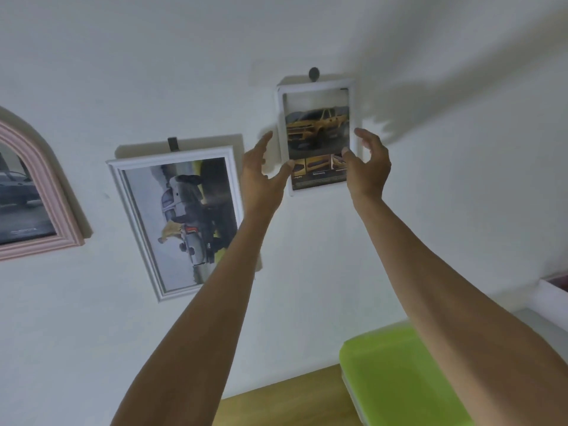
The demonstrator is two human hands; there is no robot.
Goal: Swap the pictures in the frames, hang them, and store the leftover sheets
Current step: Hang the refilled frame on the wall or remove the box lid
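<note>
White frame (316, 87) hangs on the wall between both hands; left fingers (264, 139) and right fingers (365, 136) spread, thumbs touching it.

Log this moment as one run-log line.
stage: hanging | left hand: open beside small white frame | right hand: open, thumb on frame | frame: on wall hook | larger frame: hung

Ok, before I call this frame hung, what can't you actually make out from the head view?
- Small white frame: whether it sits on the round hook; the frame's top edge hides the hanger.
- Left hand and right hand: contact with the frame is unclear, the fingers look spread.
- Caption text under the yellow truck: too small and blurred.
- Pink arched frame: cut off by the left edge.
- Green box: contents hidden, blurred.
</note>
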